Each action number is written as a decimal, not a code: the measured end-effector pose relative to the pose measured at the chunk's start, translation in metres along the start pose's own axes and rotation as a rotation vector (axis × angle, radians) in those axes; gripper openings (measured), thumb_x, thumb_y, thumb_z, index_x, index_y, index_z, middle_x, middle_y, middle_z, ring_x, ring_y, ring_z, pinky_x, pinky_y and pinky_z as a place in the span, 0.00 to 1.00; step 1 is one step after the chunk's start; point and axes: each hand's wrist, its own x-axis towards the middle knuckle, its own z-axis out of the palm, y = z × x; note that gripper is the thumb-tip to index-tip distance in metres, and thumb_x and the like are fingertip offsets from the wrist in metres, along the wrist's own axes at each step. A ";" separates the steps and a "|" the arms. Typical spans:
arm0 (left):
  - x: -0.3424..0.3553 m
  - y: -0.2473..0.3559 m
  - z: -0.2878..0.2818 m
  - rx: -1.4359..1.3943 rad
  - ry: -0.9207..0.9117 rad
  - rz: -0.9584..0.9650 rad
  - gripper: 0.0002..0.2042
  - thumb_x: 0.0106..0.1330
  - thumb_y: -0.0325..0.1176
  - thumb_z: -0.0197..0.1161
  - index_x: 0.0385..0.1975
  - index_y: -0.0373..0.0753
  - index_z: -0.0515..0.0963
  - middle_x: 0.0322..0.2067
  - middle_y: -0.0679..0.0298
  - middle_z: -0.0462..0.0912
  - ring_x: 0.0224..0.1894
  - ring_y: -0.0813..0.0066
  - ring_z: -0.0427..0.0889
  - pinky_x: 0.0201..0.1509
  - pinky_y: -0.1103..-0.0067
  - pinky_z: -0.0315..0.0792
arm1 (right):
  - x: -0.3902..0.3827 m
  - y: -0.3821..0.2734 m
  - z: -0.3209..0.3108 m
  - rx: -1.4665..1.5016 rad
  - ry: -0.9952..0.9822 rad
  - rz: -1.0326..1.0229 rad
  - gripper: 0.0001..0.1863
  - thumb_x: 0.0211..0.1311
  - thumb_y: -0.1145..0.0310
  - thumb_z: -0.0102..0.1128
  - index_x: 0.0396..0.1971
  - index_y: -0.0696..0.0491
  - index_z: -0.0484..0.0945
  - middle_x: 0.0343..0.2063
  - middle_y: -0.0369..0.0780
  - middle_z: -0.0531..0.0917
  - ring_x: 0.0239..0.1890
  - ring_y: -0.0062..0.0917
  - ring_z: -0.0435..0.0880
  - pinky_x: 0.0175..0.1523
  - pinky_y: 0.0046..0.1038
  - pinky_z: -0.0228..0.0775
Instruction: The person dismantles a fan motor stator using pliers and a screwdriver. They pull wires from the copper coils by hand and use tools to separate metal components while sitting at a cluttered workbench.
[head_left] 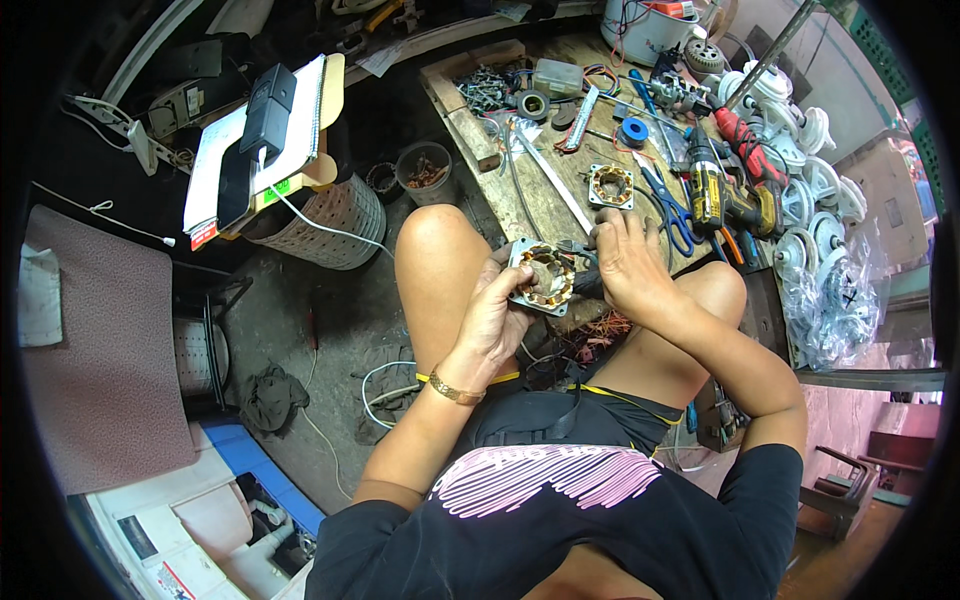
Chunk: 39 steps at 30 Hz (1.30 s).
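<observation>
My left hand grips a square metal motor stator with a ring of copper windings, thumb on its near-left side. My right hand is closed on what looks like pliers, their head at the stator's right side; its fingertips are partly hidden. Just beyond, a second stator lies on the worn wooden bench, beside blue-handled scissors.
At right are a yellow-black drill, red power tool, white plastic wheels and bags. Small parts and a blue spool sit farther back. Notebooks top a woven basket at left, near a bucket.
</observation>
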 end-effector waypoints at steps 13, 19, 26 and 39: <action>0.001 0.001 0.003 0.006 0.001 0.017 0.17 0.63 0.26 0.55 0.52 0.38 0.67 0.34 0.67 0.76 0.34 0.81 0.77 0.45 0.70 0.80 | 0.004 0.007 0.000 0.139 -0.062 0.076 0.12 0.55 0.77 0.47 0.41 0.61 0.65 0.45 0.52 0.71 0.51 0.49 0.70 0.49 0.56 0.67; 0.001 -0.003 0.004 -0.007 0.002 0.024 0.21 0.63 0.27 0.56 0.57 0.38 0.62 0.34 0.67 0.76 0.34 0.79 0.78 0.45 0.67 0.80 | 0.008 0.008 0.011 0.046 -0.057 0.111 0.13 0.72 0.67 0.35 0.43 0.62 0.66 0.49 0.51 0.71 0.62 0.52 0.64 0.62 0.60 0.57; 0.003 -0.011 0.009 0.003 0.069 0.098 0.23 0.63 0.27 0.57 0.58 0.38 0.60 0.36 0.66 0.75 0.35 0.78 0.77 0.44 0.67 0.79 | 0.009 -0.005 0.008 0.020 -0.012 0.095 0.13 0.73 0.67 0.35 0.42 0.60 0.66 0.42 0.47 0.72 0.44 0.46 0.72 0.53 0.55 0.64; 0.006 0.010 0.008 -0.010 -0.159 0.154 0.23 0.60 0.24 0.55 0.55 0.38 0.59 0.40 0.60 0.75 0.40 0.73 0.79 0.43 0.75 0.79 | 0.024 0.023 -0.020 1.337 -0.375 0.436 0.22 0.44 0.78 0.46 0.44 0.55 0.61 0.29 0.41 0.74 0.23 0.26 0.74 0.28 0.26 0.68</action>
